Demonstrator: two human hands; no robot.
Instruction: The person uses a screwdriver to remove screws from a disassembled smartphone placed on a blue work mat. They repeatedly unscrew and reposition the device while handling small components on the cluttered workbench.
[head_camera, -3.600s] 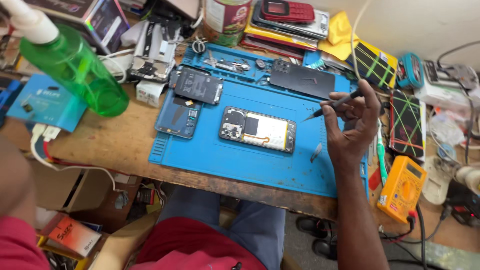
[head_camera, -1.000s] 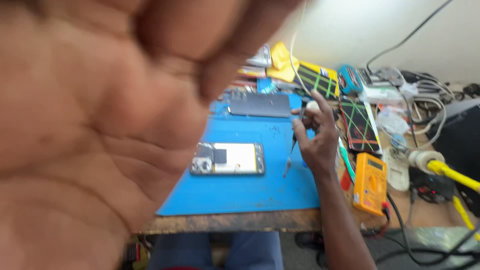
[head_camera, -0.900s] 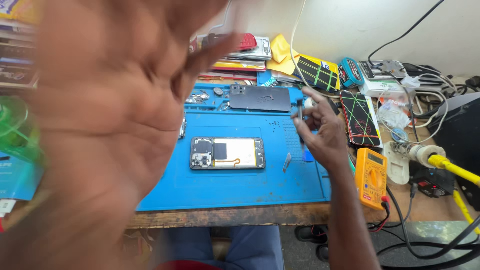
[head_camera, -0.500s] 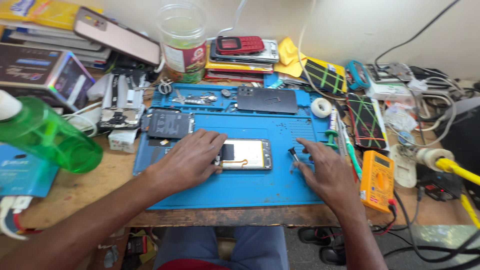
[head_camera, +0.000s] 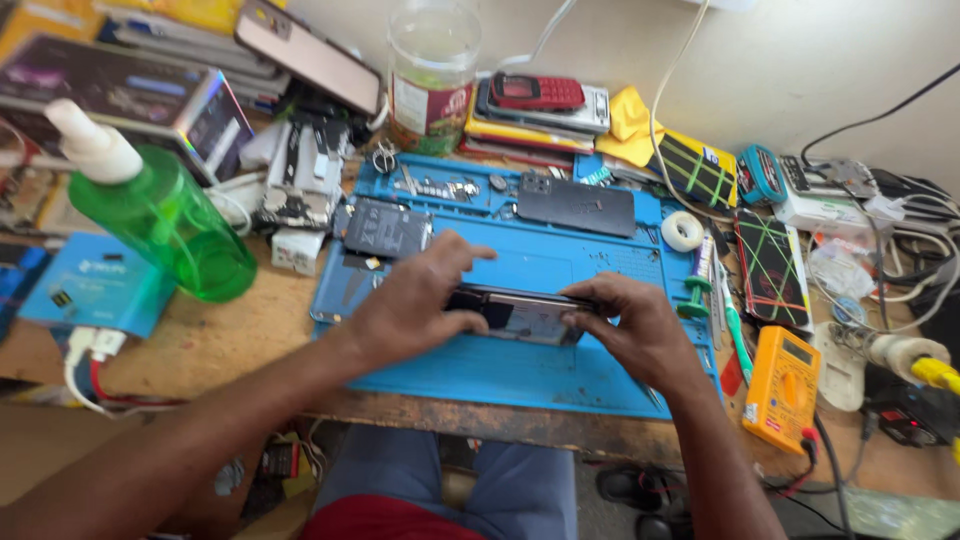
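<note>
1. Because the opened phone (head_camera: 520, 313) you hold is a thin, stiff slab with its insides laid bare, judge it light but fragile: it should not flex, yet the exposed face would likely mark or crack under a pressing thumb.
2. Take it by the long edges and the two short ends, as you do now, and keep your fingertips off the open middle.
3. It sits just above the centre of the blue work mat (head_camera: 600, 380), tilted up on its near edge, lifted rather than lying flat.
4. Your left hand (head_camera: 415, 305) is closed on the phone's left end, thumb under, fingers curled over the top, index finger stretched along the far edge.
5. Your right hand (head_camera: 635, 330) is closed on the right end, knuckles up, fingers folded over the rim.
6. Both forearms come in low from the near edge of the mat, wrists bent slightly inward.
7. Beyond the phone on the mat lies a dark back cover (head_camera: 577, 208).
</note>
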